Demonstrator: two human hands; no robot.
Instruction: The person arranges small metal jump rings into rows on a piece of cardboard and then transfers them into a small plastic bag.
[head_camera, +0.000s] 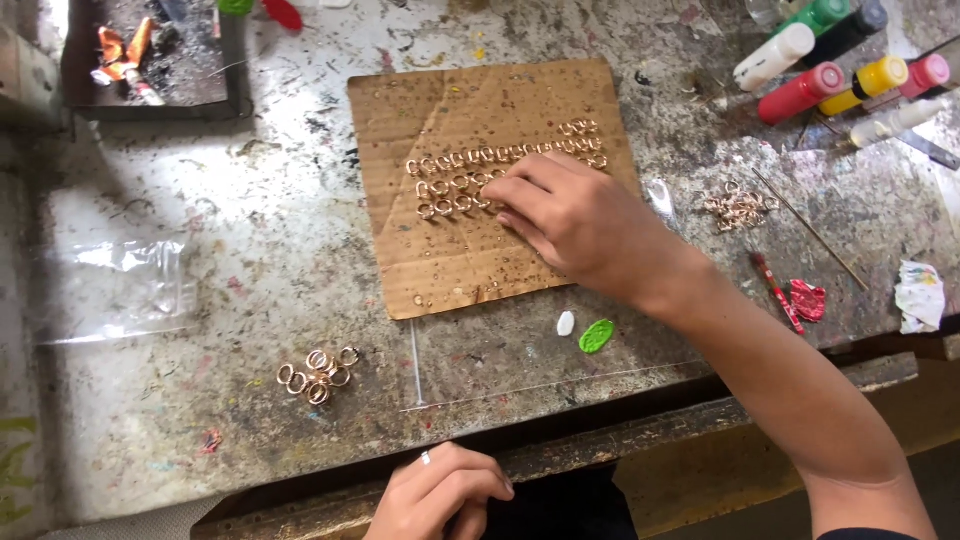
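Observation:
My right hand (575, 220) reaches across a brown cardboard sheet (450, 260) and its fingertips press on rows of small gold rings (460, 175) laid out on it. My left hand (440, 490) rests at the near table edge, fingers curled in, with a ring on one finger and nothing visible in it. A loose pile of gold rings (318, 372) lies on the table left of the clear sheet. A second tangle of gold rings (738, 208) lies right of the cardboard.
Several paint bottles (830, 60) lie at the back right. A thin stick (810, 228), a red brush (777, 292) and paint blobs (597, 335) are near my right arm. A clear plastic bag (120, 290) lies left; a dark tray (150, 55) sits back left.

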